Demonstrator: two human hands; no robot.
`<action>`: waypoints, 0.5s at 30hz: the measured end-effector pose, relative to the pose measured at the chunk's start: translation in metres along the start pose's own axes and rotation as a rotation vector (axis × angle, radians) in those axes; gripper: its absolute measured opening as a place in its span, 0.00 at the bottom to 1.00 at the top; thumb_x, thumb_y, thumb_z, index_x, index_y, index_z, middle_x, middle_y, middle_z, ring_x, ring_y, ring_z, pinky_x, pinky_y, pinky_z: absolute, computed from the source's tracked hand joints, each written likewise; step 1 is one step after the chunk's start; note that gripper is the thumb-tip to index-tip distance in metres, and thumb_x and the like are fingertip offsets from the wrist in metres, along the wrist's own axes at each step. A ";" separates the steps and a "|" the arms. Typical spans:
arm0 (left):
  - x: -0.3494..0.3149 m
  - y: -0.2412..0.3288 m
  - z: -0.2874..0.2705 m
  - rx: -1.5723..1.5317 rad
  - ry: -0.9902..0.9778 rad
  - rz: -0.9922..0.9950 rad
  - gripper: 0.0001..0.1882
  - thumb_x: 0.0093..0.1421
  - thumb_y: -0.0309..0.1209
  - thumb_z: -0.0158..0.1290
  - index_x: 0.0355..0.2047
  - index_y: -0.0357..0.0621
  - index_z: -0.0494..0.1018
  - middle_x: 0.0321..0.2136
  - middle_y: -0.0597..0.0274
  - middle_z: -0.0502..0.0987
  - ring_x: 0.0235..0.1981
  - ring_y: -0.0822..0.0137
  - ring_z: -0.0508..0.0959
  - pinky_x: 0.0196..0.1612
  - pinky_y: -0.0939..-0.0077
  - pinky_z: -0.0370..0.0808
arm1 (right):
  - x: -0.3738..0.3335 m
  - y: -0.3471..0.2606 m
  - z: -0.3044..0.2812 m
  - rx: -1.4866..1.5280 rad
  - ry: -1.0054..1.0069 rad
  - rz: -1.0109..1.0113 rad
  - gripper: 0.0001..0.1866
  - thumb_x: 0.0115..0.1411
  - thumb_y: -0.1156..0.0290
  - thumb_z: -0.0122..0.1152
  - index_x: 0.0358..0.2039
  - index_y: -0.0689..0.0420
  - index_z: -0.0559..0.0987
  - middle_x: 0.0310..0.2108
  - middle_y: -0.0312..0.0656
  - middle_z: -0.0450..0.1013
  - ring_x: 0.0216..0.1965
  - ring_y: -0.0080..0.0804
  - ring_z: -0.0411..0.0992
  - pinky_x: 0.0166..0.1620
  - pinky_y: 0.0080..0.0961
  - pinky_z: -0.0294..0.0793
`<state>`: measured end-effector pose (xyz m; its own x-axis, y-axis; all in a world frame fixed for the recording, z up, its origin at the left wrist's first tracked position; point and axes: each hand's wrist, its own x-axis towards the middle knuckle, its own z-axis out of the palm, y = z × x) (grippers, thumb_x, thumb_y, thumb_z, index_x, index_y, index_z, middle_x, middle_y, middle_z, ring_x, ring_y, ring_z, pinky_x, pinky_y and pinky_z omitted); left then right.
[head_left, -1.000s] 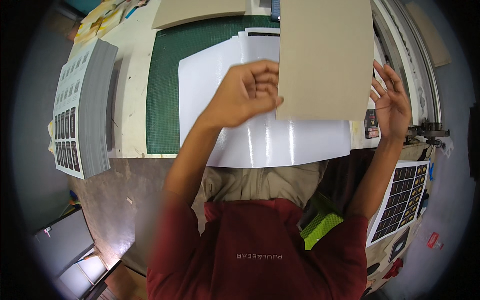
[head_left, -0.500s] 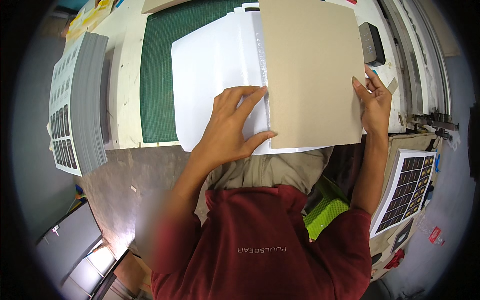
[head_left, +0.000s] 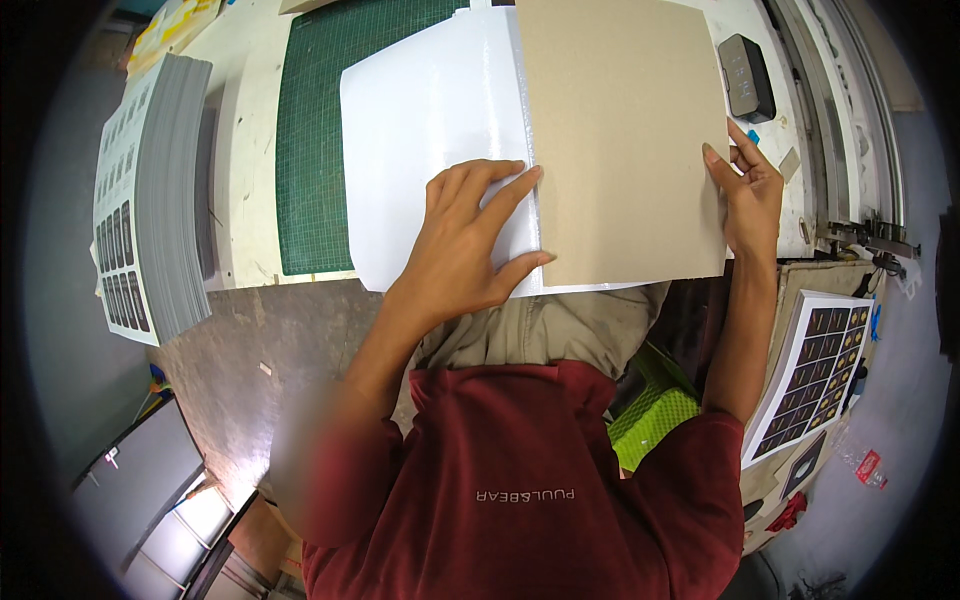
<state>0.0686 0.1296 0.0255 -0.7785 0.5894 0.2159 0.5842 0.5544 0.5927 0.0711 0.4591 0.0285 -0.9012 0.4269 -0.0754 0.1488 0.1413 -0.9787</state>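
Observation:
A stiff grey-brown cardboard sheet [head_left: 628, 140] lies over the right part of a glossy white sheet [head_left: 430, 130]. My right hand [head_left: 752, 195] grips the board's right edge, thumb on top and the other fingers behind it. Along the board's left edge, my left hand [head_left: 465, 235] rests over the white sheet with its fingers apart. Its index fingertip and thumb tip touch the line where board and white sheet meet. Beneath them, a green cutting mat [head_left: 312, 190] shows on the left.
On the table's left stands a tall stack of printed sheets [head_left: 165, 200]. A small black digital clock [head_left: 750, 80] sits beyond the board's right edge, near a metal rail [head_left: 845, 150]. More printed sheets [head_left: 812, 375] lie at the right. A green textured object [head_left: 655, 430] is beside my lap.
My left index fingertip has shifted slightly right, onto the board's edge. The right hand keeps its hold. The whole view has shifted a little; board and white sheet stay together.

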 end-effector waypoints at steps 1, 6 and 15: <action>0.000 0.000 0.000 0.005 0.001 0.001 0.42 0.49 0.44 0.70 0.63 0.43 0.69 0.56 0.51 0.71 0.58 0.50 0.68 0.62 0.55 0.62 | 0.000 0.001 0.000 -0.012 -0.002 -0.001 0.27 0.60 0.82 0.65 0.60 0.70 0.72 0.40 0.46 0.79 0.39 0.24 0.77 0.45 0.20 0.76; -0.001 0.000 0.001 0.009 -0.005 -0.006 0.42 0.49 0.44 0.70 0.63 0.45 0.70 0.57 0.51 0.70 0.59 0.49 0.68 0.62 0.54 0.62 | 0.000 0.004 -0.001 -0.067 -0.002 -0.017 0.27 0.60 0.82 0.66 0.60 0.69 0.73 0.39 0.45 0.79 0.39 0.24 0.77 0.44 0.19 0.76; 0.000 -0.001 0.000 0.004 -0.024 -0.004 0.39 0.50 0.43 0.69 0.62 0.47 0.71 0.57 0.51 0.70 0.59 0.49 0.67 0.62 0.54 0.61 | 0.000 0.005 0.002 -0.094 0.009 0.005 0.27 0.60 0.81 0.65 0.61 0.69 0.73 0.42 0.47 0.80 0.40 0.24 0.78 0.45 0.20 0.76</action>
<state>0.0680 0.1286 0.0248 -0.7753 0.6008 0.1949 0.5818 0.5592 0.5905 0.0713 0.4579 0.0235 -0.8968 0.4354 -0.0786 0.1916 0.2221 -0.9560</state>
